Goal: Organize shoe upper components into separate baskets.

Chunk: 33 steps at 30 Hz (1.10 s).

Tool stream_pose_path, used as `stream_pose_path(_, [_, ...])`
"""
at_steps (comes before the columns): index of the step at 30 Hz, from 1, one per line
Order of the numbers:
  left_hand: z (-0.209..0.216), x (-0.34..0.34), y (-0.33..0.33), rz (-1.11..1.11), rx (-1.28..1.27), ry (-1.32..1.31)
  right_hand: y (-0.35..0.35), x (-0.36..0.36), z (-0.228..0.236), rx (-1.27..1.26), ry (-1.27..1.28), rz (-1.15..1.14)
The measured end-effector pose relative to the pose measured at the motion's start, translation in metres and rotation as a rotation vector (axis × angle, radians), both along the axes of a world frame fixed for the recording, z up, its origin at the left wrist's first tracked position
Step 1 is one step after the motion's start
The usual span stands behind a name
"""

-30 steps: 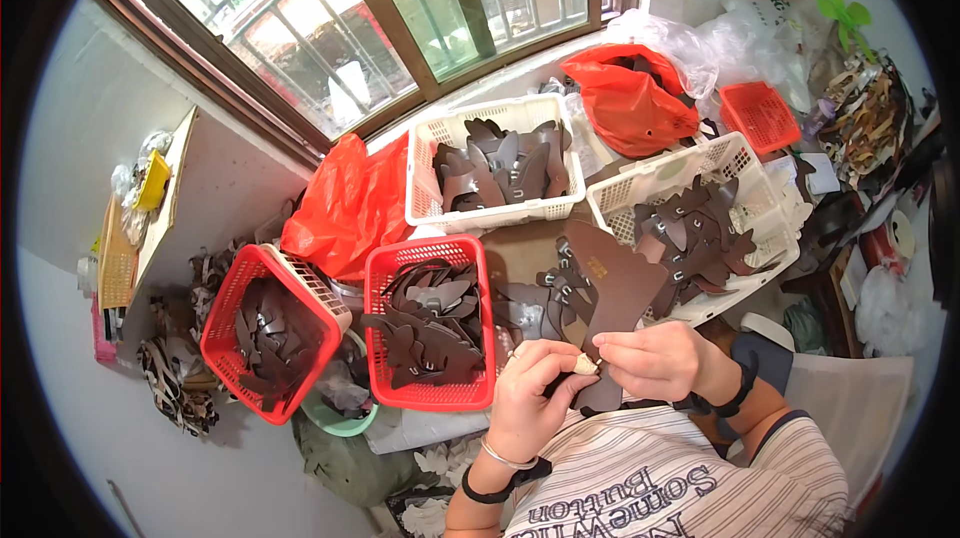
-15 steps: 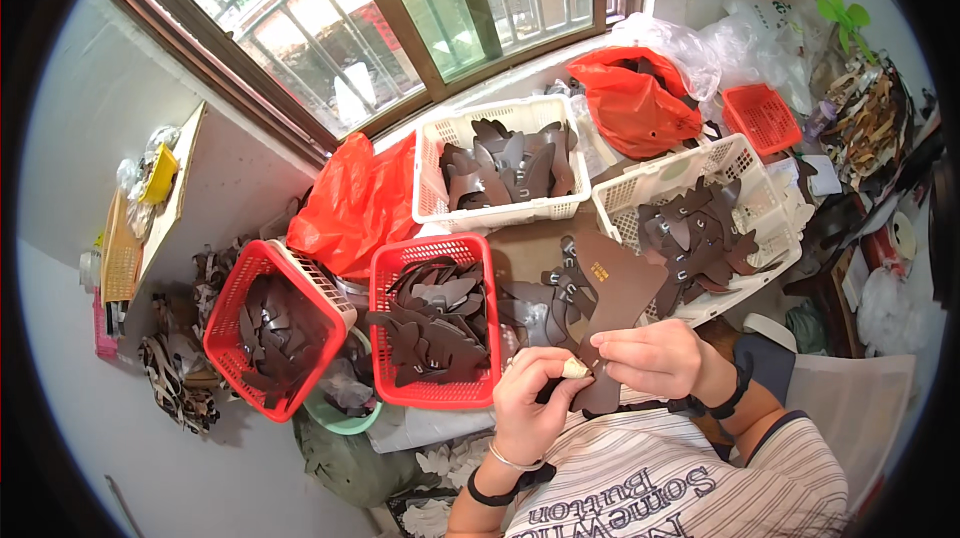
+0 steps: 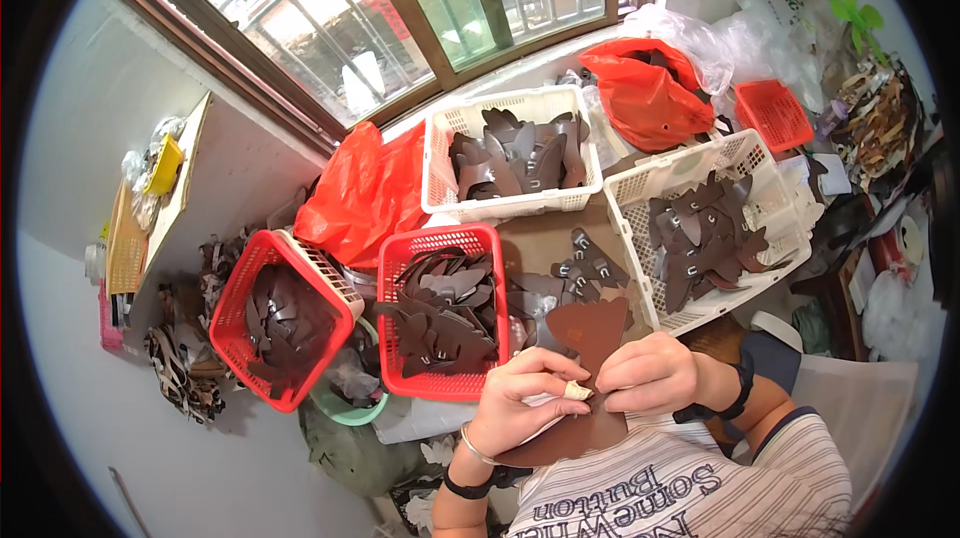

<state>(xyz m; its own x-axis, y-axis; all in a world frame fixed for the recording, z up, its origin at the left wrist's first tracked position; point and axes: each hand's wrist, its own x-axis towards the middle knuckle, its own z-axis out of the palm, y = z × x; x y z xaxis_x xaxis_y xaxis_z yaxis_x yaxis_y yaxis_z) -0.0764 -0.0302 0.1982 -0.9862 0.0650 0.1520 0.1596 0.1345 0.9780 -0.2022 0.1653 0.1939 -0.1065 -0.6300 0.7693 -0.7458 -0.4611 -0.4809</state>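
In front of my chest is a brown leather-like cut piece [image 3: 592, 330], broad at both ends and narrow in the middle. My left hand [image 3: 525, 398] is closed on it near the narrow part; a cream-coloured wrap [image 3: 577, 391] covers a fingertip. My right hand [image 3: 655, 373] pinches at the same narrow part from the other side. Anything small between its fingertips is hidden. Just beyond lie several brown pieces with metal buckles [image 3: 588, 268] on the work surface.
Left of my hands stand a red basket [image 3: 440, 396] and a tilted red basket [image 3: 222, 313], both full of brown pieces. White baskets [image 3: 515, 206] [image 3: 632, 263] with similar pieces stand beyond and to the right. Red plastic bags [image 3: 365, 188] [image 3: 650, 113] lie near the window.
The brown piece has turned and come down toward my chest, its lower end now spread under my left hand. Both hands stay at its narrow middle. The view has shifted slightly.
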Motion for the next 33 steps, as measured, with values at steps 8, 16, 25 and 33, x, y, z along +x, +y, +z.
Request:
stream_pose_path(8, [-0.025, 0.013, 0.016, 0.114, 0.022, -0.021, 0.004, 0.007, -0.012, 0.049, -0.154, 0.029])
stream_pose_path(16, [-0.045, 0.02, 0.028, 0.165, 0.529, -0.459, 0.006, 0.008, -0.018, 0.079, -0.062, 0.007])
stream_pose_path(25, [0.009, 0.013, 0.008, 0.218, 0.014, -0.079, 0.002, -0.002, -0.007, -0.083, 0.134, -0.048])
stream_pose_path(33, [0.016, 0.009, 0.002, 0.16, -0.068, -0.067, 0.006, -0.007, -0.005, -0.042, 0.236, -0.089])
